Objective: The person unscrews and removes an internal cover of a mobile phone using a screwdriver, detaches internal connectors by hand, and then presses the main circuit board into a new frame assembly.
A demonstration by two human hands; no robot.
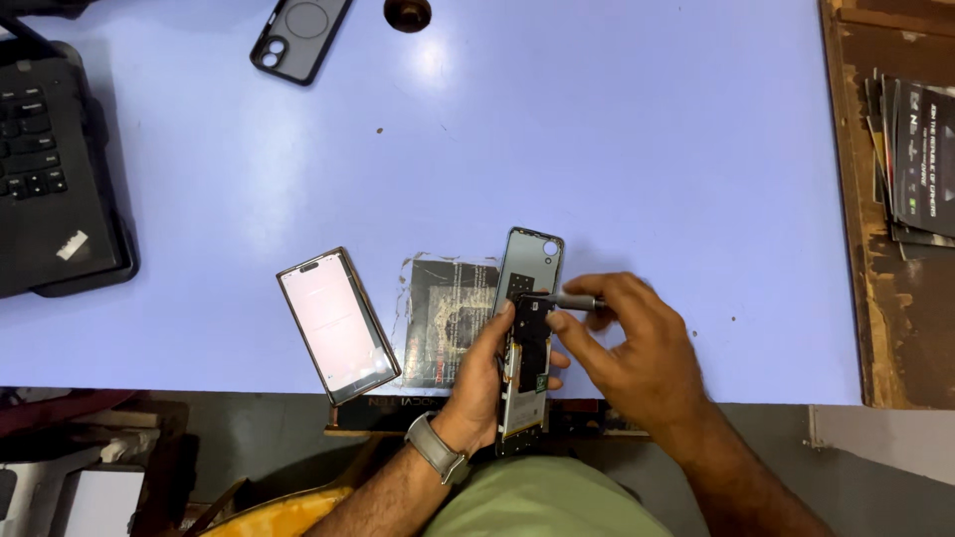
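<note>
**Head view: opened phone held at lower centre, small screwdriver on its board**

Head camera, looking straight down on a pale blue table (617, 149). At lower centre of the frame, an opened phone body (527, 328), back cover off, dark inner boards bared, lower end hanging past the near table edge. Left hand (487, 383), grey watch at the wrist, wrapped round the frame's left side, thumb pressed on the board. Right hand (627, 348) pinched shut on a slim grey screwdriver (572, 300), tip resting on the upper part of the board.

Likely light and stiff, yet fragile: thin metal frame, exposed circuitry, probably fine ribbon cables. Best held by the long side edges, as now, never by the boards. Screws too small to make out.

Just left of the phone, a detached screen (338, 323) lying flat, beside a dark square sheet (448, 318) with torn clear film. At upper left, a black laptop (50, 169); at top centre, a dark phone case (298, 35) and a small round brown object (408, 14). At right edge, a stack of dark booklets (915, 159) on a worn wooden surface.
</note>
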